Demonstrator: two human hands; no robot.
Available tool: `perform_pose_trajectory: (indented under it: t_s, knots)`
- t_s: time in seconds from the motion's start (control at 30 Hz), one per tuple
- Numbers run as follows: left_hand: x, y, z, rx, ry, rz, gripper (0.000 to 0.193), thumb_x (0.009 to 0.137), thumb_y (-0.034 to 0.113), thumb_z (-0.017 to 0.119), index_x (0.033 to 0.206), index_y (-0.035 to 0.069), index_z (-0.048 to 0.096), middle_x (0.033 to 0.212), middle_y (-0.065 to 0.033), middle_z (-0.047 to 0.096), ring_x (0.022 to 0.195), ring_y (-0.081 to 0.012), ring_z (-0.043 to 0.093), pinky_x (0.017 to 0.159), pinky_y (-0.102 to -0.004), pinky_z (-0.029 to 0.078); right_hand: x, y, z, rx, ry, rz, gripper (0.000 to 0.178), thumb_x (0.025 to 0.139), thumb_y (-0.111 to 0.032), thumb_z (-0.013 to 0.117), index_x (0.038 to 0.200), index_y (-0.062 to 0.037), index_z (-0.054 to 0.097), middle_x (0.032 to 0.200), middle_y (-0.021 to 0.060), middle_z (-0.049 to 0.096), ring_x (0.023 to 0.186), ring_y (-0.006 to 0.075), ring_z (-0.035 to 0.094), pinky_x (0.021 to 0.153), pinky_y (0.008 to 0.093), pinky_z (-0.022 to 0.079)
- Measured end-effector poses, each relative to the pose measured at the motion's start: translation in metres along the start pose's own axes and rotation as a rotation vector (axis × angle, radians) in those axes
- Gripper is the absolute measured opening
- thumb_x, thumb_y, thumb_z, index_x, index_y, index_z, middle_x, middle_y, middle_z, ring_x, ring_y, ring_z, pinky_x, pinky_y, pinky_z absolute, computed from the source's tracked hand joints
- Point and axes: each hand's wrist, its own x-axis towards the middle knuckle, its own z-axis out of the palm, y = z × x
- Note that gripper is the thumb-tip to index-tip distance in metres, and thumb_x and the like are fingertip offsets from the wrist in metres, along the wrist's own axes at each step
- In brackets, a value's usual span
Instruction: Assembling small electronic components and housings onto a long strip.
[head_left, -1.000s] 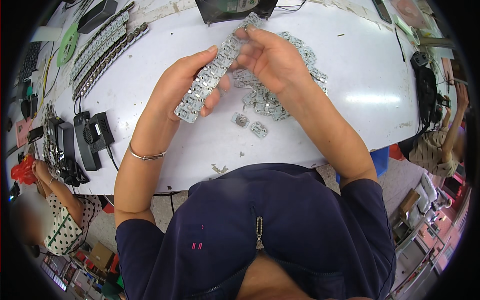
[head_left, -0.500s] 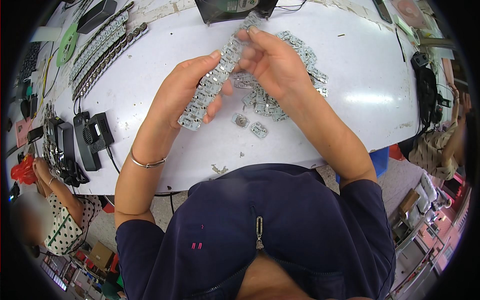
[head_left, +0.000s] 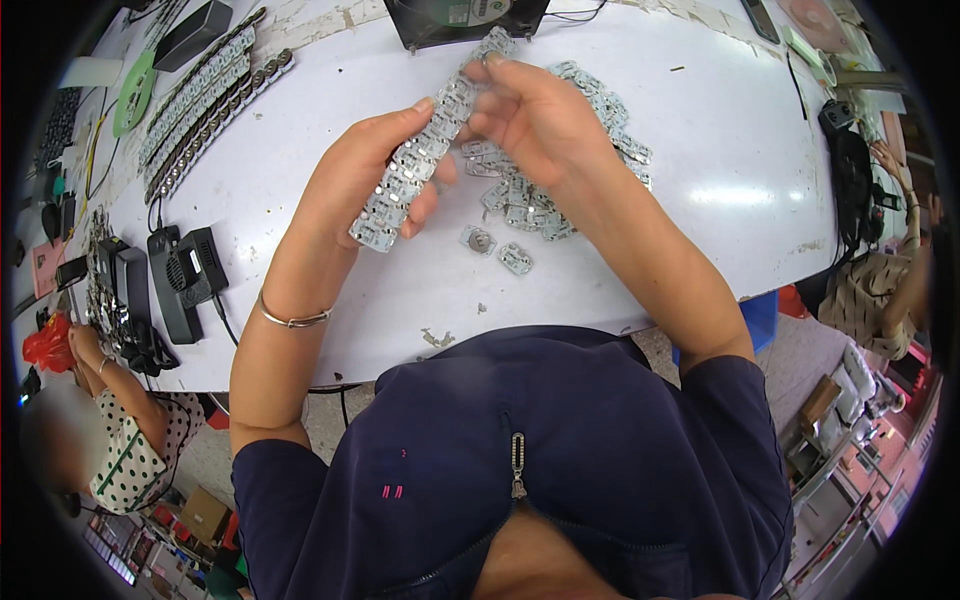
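Observation:
A long strip of joined small circuit boards slants up and away across the middle of the table, held off its surface. My left hand is closed around its near half, thumb on top and fingertips showing beyond its right edge. Up near the far end, my right hand pinches the strip between thumb and fingers. A pile of separate small circuit boards lies beneath and beyond my right hand, which hides part of it. Nearer me lie two loose boards, one with a round metal part and another.
A black box-shaped device stands at the far edge. Finished-looking board strips lie side by side at the far left. Black power adapters with cords sit at the left edge. Other people work at left and right.
Both hands and the strip have shifted slightly left and away from me. The grip of each hand looks the same.

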Motion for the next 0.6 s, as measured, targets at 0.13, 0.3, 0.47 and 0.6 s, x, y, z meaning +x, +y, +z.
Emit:
perform_pose_trajectory:
  t_s: [0.13, 0.3, 0.47, 0.6]
  knots:
    - [0.003, 0.002, 0.002, -0.095, -0.027, 0.021, 0.039, 0.096, 0.034, 0.049, 0.098, -0.004, 0.06, 0.066, -0.009, 0.064, 0.038, -0.014, 0.055, 0.03, -0.0252, 0.043, 0.004, -0.001, -0.001, 0.013, -0.014, -0.011, 0.027, 0.094, -0.022, 0.055, 0.098, 0.0038, 0.06, 0.073, 0.0061, 0.057, 0.064, 0.0199, 0.059, 0.066, 0.0333, 0.054]
    - [-0.002, -0.001, 0.008, 0.023, 0.037, 0.041, 0.043, 0.098, 0.033, 0.046, 0.108, -0.007, 0.058, 0.068, -0.0096, 0.063, 0.036, -0.0139, 0.051, 0.03, -0.0253, 0.04, 0.002, 0.001, -0.002, -0.005, -0.045, -0.036, 0.026, 0.095, -0.023, 0.054, 0.099, 0.0027, 0.06, 0.07, 0.0052, 0.056, 0.065, 0.0174, 0.057, 0.066, 0.0341, 0.054]
    - [-0.005, -0.002, 0.01, 0.078, 0.001, 0.073, 0.039, 0.096, 0.035, 0.05, 0.104, -0.001, 0.062, 0.069, -0.0067, 0.062, 0.04, -0.0118, 0.052, 0.033, -0.023, 0.041, -0.001, 0.005, -0.008, 0.034, -0.105, -0.051, 0.027, 0.095, -0.024, 0.056, 0.101, 0.0013, 0.06, 0.07, 0.0039, 0.056, 0.067, 0.0148, 0.056, 0.068, 0.0329, 0.053]
    - [-0.009, -0.003, 0.012, 0.109, 0.015, 0.087, 0.038, 0.096, 0.035, 0.051, 0.1, -0.001, 0.062, 0.071, -0.0067, 0.062, 0.041, -0.0116, 0.052, 0.034, -0.0234, 0.04, -0.009, 0.004, -0.005, 0.04, -0.086, -0.076, 0.027, 0.095, -0.025, 0.056, 0.101, 0.0014, 0.06, 0.071, 0.0038, 0.056, 0.067, 0.0144, 0.056, 0.068, 0.0326, 0.052]
